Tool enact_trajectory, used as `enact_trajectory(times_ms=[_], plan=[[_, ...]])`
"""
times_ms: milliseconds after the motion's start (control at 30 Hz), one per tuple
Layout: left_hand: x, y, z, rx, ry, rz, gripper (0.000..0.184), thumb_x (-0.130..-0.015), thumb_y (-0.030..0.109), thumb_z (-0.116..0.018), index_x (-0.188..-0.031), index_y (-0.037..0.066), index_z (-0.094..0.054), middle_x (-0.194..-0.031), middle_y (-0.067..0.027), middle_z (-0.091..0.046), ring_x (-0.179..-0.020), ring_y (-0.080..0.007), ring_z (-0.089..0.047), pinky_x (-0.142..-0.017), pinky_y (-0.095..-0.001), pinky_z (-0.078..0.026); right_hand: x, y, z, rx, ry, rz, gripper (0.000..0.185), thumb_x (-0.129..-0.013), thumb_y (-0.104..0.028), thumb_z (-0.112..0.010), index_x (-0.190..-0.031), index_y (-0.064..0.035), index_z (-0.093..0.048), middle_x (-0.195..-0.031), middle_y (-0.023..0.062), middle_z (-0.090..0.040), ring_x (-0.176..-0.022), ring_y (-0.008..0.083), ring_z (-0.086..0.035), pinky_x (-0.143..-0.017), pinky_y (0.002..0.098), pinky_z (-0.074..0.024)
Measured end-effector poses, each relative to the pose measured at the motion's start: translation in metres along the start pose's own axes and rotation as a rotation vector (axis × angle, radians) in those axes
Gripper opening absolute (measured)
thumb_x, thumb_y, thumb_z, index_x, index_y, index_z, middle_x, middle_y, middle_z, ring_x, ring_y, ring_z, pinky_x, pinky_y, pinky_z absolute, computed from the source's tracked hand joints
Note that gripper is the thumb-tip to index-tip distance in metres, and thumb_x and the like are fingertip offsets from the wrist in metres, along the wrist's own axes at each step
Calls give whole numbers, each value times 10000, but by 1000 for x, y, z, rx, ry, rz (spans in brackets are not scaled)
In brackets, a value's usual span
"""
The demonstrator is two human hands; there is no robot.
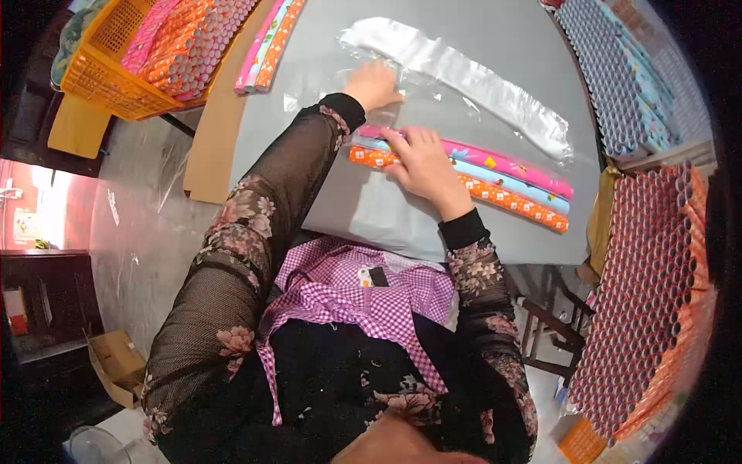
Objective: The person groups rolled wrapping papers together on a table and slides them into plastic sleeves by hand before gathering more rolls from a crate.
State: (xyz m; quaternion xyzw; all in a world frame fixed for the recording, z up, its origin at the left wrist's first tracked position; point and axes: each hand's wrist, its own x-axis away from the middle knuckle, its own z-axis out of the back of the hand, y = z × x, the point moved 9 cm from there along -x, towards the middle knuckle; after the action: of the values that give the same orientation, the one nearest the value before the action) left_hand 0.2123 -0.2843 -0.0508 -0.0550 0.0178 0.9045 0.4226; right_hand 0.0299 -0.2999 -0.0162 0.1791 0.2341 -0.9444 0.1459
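Three patterned paper rolls [514,182], pink, light blue and orange, lie side by side on the grey tabletop [340,197]. Over their left part, my right hand [425,166] is closed, its thumb and fingers spanning the bundle. Further up and to the left, my left hand [373,85] grips a thin clear plastic sleeve [396,116]; its fingertips are partly hidden. The sleeve's film is hard to trace against the table, and it comes close to the rolls' left end. Beyond both hands stretches a long stack of clear plastic sleeves [471,73], whitish where layered.
Another set of rolls [270,42] lies at the table's upper left. A yellow basket [100,73] full of rolls stands beyond that edge. Large stacks of rolls [638,301] and blue-patterned rolls [614,77] line the right side. A cardboard box [117,363] sits on the floor.
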Motion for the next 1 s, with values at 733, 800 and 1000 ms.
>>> enact_trajectory(times_ms=[733,800,1000], plan=[[255,-315,60,1477,555,501,286,-981,134,-515,-1215,-20,-571,-1244,-157,-617,-1161,-223,-586,-1019,-379,-473,0,-2,-1,20,43,33,582,-787,-231,-715,-1328,-117,-533,-1097,164,-561,-1070,350,-524,-946,444,-419],[272,-394,4,1102,502,531,227,-957,118,-551,-1136,-12,-603,-1183,-151,-646,-1099,-248,-626,-979,-378,-501,0,0,-3,25,32,33,584,-788,-235,-714,-1329,-117,-529,-1105,166,-562,-1071,351,-523,-951,446,-417],[286,-376,41,82,158,902,294,-831,124,-694,-998,-97,-596,-992,-142,-688,-816,-202,-663,-764,-385,-533,0,2,-7,16,-21,-6,593,-799,-227,-694,-1357,-136,-513,-1167,162,-559,-1116,353,-518,-989,448,-402]])
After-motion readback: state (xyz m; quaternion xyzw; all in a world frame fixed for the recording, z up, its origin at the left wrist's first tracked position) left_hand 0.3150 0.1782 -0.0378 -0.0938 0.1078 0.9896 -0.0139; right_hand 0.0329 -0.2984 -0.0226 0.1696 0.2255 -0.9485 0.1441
